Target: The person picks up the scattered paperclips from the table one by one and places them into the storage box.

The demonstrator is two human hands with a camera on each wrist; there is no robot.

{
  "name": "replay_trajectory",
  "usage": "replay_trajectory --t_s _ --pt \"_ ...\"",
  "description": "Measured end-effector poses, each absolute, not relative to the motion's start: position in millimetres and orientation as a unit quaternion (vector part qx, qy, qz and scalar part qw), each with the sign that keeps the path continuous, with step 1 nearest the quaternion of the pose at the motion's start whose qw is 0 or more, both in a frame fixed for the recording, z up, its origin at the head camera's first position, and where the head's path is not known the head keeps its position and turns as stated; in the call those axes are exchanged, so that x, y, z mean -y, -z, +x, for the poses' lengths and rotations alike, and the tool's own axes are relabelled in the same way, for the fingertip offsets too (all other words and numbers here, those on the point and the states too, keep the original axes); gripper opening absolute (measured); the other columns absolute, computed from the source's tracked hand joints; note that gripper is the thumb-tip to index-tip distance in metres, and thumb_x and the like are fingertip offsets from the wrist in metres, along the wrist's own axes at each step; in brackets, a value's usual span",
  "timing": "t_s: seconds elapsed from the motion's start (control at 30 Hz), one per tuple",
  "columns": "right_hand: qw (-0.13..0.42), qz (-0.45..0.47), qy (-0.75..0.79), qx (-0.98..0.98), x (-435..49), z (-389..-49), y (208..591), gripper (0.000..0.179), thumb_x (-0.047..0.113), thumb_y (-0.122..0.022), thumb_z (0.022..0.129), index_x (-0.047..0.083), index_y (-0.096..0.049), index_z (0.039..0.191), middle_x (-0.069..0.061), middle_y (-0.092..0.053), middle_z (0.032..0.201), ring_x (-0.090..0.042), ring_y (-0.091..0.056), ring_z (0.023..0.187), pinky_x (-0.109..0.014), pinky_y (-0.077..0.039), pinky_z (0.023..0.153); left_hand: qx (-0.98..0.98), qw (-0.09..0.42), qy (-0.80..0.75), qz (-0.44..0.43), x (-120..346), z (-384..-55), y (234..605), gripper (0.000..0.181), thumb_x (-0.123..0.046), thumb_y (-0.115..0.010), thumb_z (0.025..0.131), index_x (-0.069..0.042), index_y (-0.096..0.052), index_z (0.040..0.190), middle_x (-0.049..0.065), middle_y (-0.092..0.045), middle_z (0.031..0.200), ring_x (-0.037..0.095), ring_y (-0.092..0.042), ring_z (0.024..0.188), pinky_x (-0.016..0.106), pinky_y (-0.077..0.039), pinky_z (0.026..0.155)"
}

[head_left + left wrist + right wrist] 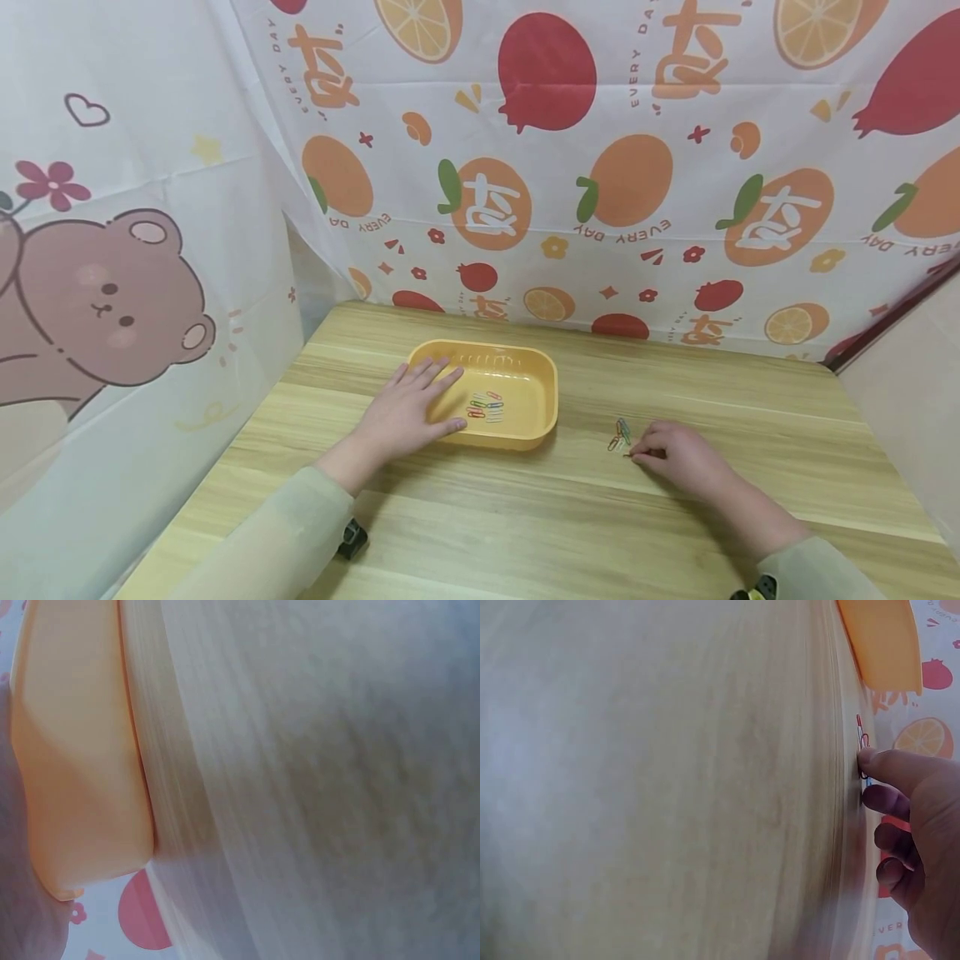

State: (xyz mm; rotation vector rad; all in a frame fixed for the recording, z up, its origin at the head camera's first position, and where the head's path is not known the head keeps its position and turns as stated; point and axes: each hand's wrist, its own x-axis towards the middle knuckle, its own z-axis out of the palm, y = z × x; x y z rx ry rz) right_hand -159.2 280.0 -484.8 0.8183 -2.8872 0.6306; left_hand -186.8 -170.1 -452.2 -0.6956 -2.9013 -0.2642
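A yellow plastic tray sits on the table with several coloured and white paper clips on its bottom. My left hand rests over the tray's left side, fingers spread across the rim. Its edge also shows beside the tray wall in the left wrist view. To the right of the tray, a small pile of paper clips lies on the wood. Right beside this pile my right hand pinches a small reddish paper clip, mostly hidden by the thumb and forefinger.
The wood-grain table extends in front of the tray and to both sides. A fruit-print cloth hangs along its back edge. At the left hangs another cloth with a bear print.
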Motion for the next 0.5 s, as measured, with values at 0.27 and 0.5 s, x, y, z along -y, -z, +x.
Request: replay_trajectory --t_s 0.27,0.5 --pt "0.033 0.236 -0.223 0.945 -279.6 -159.0 486.5 0.006 0.023 -0.076 0.088 0.028 -0.079 0.091 0.023 -0.061 0.087 0.0 -0.058 0.082 -0.031 -0.054 0.074 0.966 0.076 0.09 -0.232 169.9 -187.1 452.8 0.082 -0.071 -0.053 0.089 -0.027 -0.035 0.156 0.005 -0.029 0.162 0.032 -0.024 0.148 0.053 -0.007 0.121" --pt "0.031 0.22 -0.241 0.945 -280.3 -160.2 485.9 0.004 0.026 -0.075 0.089 0.027 -0.079 0.091 0.022 -0.061 0.088 -0.001 -0.059 0.083 -0.03 -0.054 0.074 0.965 0.073 0.092 -0.232 169.5 -186.5 451.4 0.081 -0.068 -0.056 0.089 -0.027 -0.034 0.156 0.005 -0.029 0.161 0.032 -0.024 0.148 0.053 -0.007 0.121"
